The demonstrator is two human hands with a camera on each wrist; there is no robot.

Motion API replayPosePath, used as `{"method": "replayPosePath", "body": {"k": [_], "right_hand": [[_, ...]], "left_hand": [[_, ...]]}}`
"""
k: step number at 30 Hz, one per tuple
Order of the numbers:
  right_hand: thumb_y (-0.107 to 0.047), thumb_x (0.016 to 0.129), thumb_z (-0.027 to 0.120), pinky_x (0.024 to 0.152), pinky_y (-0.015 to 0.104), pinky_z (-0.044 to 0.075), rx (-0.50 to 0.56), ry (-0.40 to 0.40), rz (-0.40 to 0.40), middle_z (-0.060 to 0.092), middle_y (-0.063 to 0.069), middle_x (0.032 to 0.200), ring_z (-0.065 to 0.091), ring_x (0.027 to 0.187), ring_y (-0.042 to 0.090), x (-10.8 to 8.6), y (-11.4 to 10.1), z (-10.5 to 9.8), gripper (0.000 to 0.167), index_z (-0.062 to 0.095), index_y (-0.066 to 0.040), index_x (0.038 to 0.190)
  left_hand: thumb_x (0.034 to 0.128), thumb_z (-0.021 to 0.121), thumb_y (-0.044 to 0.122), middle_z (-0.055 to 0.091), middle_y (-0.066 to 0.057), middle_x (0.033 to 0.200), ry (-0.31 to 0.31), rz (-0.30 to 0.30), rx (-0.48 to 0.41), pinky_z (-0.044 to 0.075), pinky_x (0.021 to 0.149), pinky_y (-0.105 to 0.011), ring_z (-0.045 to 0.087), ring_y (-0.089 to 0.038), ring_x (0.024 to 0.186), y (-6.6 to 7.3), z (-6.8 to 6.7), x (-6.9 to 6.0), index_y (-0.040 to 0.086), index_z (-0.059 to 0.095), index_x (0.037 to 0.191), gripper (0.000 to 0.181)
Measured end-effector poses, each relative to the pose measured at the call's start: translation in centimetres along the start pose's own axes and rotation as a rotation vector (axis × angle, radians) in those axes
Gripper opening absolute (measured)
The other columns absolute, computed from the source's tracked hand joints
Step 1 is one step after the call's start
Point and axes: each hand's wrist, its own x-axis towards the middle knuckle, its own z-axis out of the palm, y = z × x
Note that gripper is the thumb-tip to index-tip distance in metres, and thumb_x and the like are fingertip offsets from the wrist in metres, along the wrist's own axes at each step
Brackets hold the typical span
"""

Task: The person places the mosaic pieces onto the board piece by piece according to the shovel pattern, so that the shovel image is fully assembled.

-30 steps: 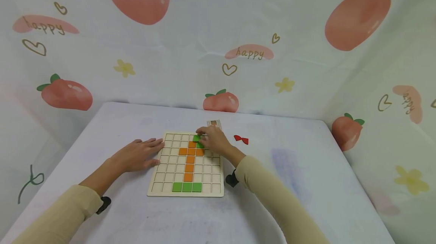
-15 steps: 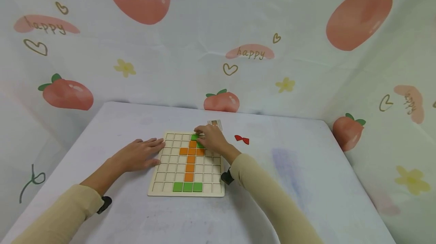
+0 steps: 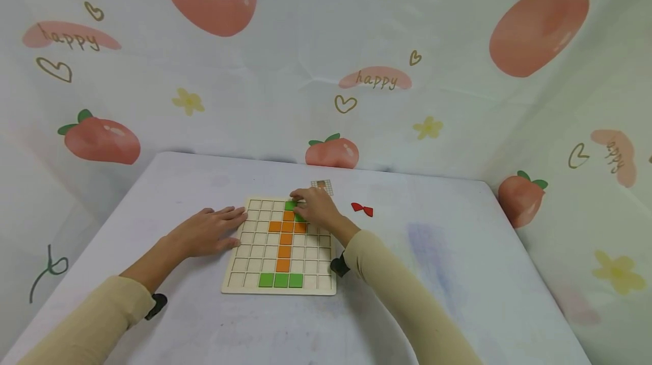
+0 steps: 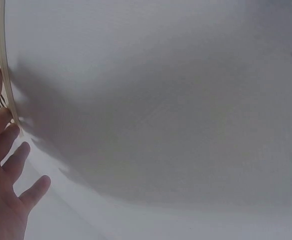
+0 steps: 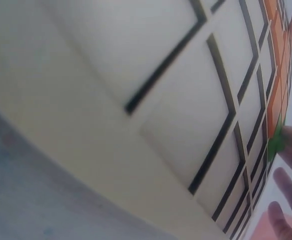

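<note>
A square wooden grid board [image 3: 254,252] lies on the table. Orange tiles [image 3: 286,239] form a cross shape on it, and three green tiles [image 3: 281,280] sit in a row at the near end. My left hand [image 3: 209,233] rests at the board's left edge, fingers spread and fairly straight; the left wrist view shows its fingertips against the edge. My right hand [image 3: 317,207] reaches over the far side, its thumb and index finger around a green square tile [image 3: 290,206] in the top row. Another green tile [image 3: 299,218] is partly hidden below those fingers.
Beyond the board lies a small card printed with a grid [image 3: 326,188], partly behind my right hand. A red bow-shaped piece [image 3: 362,209] lies to the right of the board. Behind the white table [image 3: 448,297] hangs a fruit-patterned cloth [image 3: 285,42].
The green tile at my right fingers has shifted slightly left and now lies in its top-row square. The right forearm has moved a little left; my left hand stays put.
</note>
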Motion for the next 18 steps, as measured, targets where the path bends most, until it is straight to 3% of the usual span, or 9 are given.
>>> {"method": "replayPosePath", "body": {"k": [10, 18], "right_hand": [[-0.024, 0.094, 0.07, 0.109, 0.047, 0.037, -0.039, -0.031, -0.015, 0.072, 0.002, 0.118, 0.063, 0.118, 0.019, -0.2, -0.2, -0.2, 0.041, 0.065, -0.008, 0.132], [-0.023, 0.094, 0.067, 0.102, 0.042, 0.047, -0.006, -0.064, 0.03, 0.063, 0.002, 0.135, 0.062, 0.117, 0.022, -2.0, 1.1, -1.8, 0.048, 0.059, -0.011, 0.14]], "left_hand": [[0.0947, 0.065, 0.04, 0.051, -0.016, 0.147, -0.003, -0.002, -0.007, 0.045, 0.097, -0.058, 0.05, -0.037, 0.133, -0.2, 0.1, 0.0, 0.003, 0.052, 0.144, 0.063], [0.0947, 0.065, 0.04, 0.05, -0.016, 0.147, -0.008, 0.0, -0.007, 0.045, 0.097, -0.058, 0.05, -0.037, 0.133, -0.2, 0.1, 0.0, 0.003, 0.052, 0.144, 0.063]]}}
